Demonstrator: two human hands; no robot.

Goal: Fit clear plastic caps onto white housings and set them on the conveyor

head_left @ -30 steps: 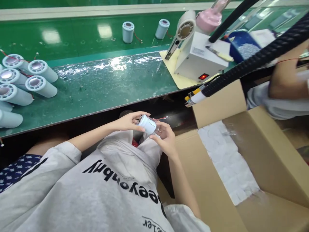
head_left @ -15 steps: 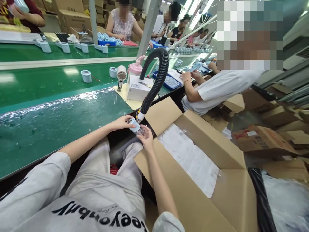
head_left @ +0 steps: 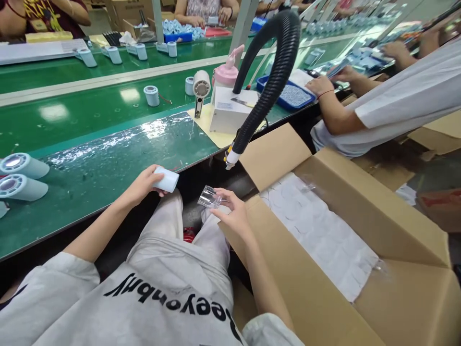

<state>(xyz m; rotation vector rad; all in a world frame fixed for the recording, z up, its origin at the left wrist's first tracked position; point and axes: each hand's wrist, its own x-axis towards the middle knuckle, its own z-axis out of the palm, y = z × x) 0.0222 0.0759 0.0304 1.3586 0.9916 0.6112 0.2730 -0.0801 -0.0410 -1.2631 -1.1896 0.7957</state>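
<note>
My left hand (head_left: 144, 185) is closed around a light-blue cylindrical housing (head_left: 168, 180) at the bench edge, over my lap. In my right hand (head_left: 234, 211) a clear plastic cup-shaped piece (head_left: 207, 197) is gripped by its narrower end between thumb and fingers. A gap separates the two parts. Above the clear piece hangs the nozzle (head_left: 232, 158) of a black ribbed hose (head_left: 268, 91), touching neither hand. Two light-blue fan bodies (head_left: 27, 166) lie on the green bench at the left.
An open carton (head_left: 266, 245) lined with white wrapped items stands at my right. On the bench are a white box (head_left: 230, 113), a handheld fan (head_left: 200, 89), a pink-lidded bottle (head_left: 226, 74) and a blue tray (head_left: 293, 93). A co-worker's arm (head_left: 334, 105) reaches in at the right.
My hands have drawn apart below the nozzle. The blue housing went left with my left hand; the clear piece stayed in my right. The view has shifted.
</note>
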